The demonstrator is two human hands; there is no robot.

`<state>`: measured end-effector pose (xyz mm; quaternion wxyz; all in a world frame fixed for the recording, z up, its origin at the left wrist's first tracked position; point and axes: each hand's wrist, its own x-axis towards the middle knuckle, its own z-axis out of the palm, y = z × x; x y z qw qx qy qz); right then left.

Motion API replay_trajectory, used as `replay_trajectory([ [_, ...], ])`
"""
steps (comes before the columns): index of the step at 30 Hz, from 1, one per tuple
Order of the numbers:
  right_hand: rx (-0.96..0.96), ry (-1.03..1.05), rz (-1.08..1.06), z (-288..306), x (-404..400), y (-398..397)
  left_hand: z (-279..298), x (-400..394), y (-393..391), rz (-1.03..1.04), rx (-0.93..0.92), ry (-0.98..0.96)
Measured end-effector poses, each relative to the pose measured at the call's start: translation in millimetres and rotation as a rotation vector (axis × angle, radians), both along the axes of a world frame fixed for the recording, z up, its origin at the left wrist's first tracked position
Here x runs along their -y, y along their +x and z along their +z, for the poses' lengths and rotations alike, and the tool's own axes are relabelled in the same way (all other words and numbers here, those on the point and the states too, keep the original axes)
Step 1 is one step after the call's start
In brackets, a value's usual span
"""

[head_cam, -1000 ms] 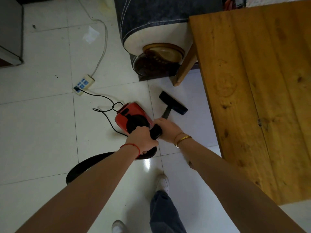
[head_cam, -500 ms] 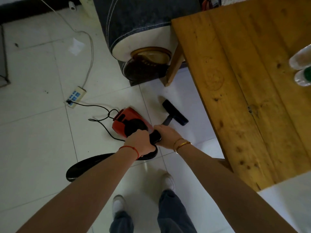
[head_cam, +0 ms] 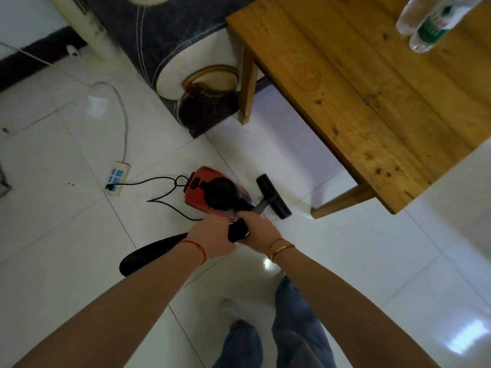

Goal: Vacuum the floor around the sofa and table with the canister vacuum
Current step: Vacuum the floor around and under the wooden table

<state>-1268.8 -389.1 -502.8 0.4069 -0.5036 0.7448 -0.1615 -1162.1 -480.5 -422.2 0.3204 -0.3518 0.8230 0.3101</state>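
Observation:
The red and black canister vacuum sits on the white tile floor. Its black wand handle is gripped by both hands: my left hand from the left, my right hand from the right. The short wand ends in a black floor nozzle lying on the tiles next to the front leg of the wooden table. A black ribbed hose loops out behind my left wrist. The dark sofa arm stands beyond the vacuum.
A black cord runs from the vacuum to a white power strip, whose white cable trails toward the wall. Two plastic bottles stand on the table. My legs and shoes are below my hands.
The view has swung left and pulled back, showing the table's near corner. The nozzle has slid back from the sofa toward the table's front leg. Both hands keep their grip.

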Motion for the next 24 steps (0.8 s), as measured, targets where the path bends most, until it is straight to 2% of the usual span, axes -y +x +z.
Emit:
replay_trajectory([
  [4,0.005,0.009,-0.046,-2.5,-15.9,7.0,6.4,-12.6,-0.7,-0.079,0.036,0.010],
  [8,0.032,0.024,-0.055,-7.5,-27.4,-8.2,1.5,-21.6,-16.2,-0.063,0.033,0.020],
  [15,0.015,0.044,-0.063,-19.3,-36.0,-65.7,-15.2,-35.3,-68.5,-0.051,-0.011,-0.010],
  [24,-0.004,0.067,-0.043,-22.3,-29.7,-146.6,-25.2,-35.0,-143.3,0.074,-0.019,0.020],
])
